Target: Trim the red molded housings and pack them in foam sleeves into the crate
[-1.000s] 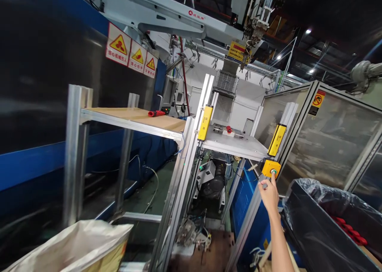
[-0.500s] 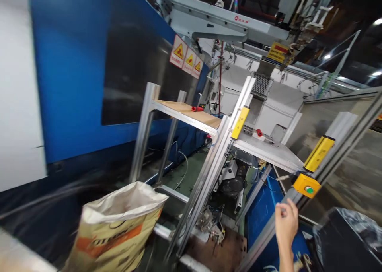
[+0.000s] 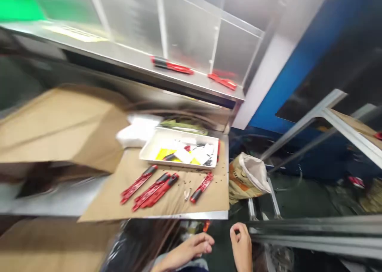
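Observation:
My left hand is low in front of the worktable, its fingers loosely stretched and nothing seen in them. To its right, my right hand is raised with thumb and index finger curled into a ring; no object shows there. Neither hand touches the table. Nearest above them is the cardboard-covered worktop. Several long red-and-black handle-like pieces lie on it, one at the right and others at the left. Behind them stands a white tray holding white and yellow scraps and small dark bits.
A large open carton stands at the left. An open paper sack is right of the table, near an aluminium frame and a blue machine. More red pieces lie on the shelf behind. Metal rails run at lower right.
The view has swung left from the aluminium frame and blue machine to the worktable. My left hand is now clearly in view; my right hand keeps its curled shape.

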### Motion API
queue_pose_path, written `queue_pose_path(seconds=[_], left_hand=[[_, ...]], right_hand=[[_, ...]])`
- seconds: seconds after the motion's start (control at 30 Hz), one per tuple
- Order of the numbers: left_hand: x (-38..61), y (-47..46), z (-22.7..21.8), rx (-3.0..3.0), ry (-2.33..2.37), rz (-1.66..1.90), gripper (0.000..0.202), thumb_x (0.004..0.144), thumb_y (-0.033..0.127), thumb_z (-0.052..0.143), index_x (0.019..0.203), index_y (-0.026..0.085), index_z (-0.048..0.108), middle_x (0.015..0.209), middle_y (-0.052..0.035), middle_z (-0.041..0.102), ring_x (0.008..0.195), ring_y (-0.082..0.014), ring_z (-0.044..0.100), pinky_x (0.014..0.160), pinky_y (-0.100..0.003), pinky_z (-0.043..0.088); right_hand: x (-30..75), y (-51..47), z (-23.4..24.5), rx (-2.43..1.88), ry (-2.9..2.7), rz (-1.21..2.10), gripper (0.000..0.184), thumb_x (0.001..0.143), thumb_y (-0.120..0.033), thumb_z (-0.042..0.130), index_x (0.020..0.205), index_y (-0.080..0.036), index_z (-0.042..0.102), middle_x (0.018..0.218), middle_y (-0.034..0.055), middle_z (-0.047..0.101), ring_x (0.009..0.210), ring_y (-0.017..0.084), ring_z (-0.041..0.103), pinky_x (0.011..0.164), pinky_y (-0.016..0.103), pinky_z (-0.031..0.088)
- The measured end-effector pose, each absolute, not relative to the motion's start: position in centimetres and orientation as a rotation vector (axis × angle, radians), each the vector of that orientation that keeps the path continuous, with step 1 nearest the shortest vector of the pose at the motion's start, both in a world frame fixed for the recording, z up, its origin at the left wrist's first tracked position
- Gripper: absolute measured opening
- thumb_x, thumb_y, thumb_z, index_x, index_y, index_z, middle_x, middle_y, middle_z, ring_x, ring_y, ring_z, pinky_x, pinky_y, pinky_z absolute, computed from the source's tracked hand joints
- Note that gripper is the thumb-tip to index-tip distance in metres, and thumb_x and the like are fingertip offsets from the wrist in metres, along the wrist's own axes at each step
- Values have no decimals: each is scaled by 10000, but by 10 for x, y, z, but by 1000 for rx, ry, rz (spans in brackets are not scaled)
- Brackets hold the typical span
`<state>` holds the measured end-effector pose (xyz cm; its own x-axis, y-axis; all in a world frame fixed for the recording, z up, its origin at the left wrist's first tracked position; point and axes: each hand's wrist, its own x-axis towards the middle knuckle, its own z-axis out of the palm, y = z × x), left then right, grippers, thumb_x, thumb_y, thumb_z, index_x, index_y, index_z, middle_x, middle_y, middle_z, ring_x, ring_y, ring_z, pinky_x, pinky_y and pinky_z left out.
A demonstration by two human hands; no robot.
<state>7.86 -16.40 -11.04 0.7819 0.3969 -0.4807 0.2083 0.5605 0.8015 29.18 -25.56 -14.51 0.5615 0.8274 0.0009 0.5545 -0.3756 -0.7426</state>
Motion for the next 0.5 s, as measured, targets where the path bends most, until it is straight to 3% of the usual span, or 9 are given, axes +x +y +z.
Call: queue_pose_path(seconds=[0.17, 0.37, 0.5], left_hand=[[55, -180, -109, 953, 864, 325, 632, 671, 755, 694, 1016, 226, 673, 927, -8, 634, 879, -171, 521, 772, -278, 357], [48, -199, -123, 877, 1036, 463, 714, 632, 840, 641, 974, 214, 643, 886, -18, 623, 874, -188, 534, 824, -306, 378], [51, -207, -132, 823, 1118, 520, 814, 551, 917, 603, 926, 195, 642, 821, -23, 631, 797, -190, 558, 790, -336, 402]], right_hand=[[251, -206, -142, -1998, -1390, 850, 346, 875, -521, 450, 839, -256, 668, 778, 26, 733, 621, 212, 650, 648, 307, 468], [233, -118, -155, -2086, -1542, 1123, 622, 922, -669, 334, 533, -249, 576, 602, 89, 724, 715, 282, 699, 711, 347, 465], [223, -72, -158, -2192, -1647, 1229, 687, 916, -701, 332, 461, -240, 561, 520, 125, 681, 701, 301, 710, 722, 366, 492]])
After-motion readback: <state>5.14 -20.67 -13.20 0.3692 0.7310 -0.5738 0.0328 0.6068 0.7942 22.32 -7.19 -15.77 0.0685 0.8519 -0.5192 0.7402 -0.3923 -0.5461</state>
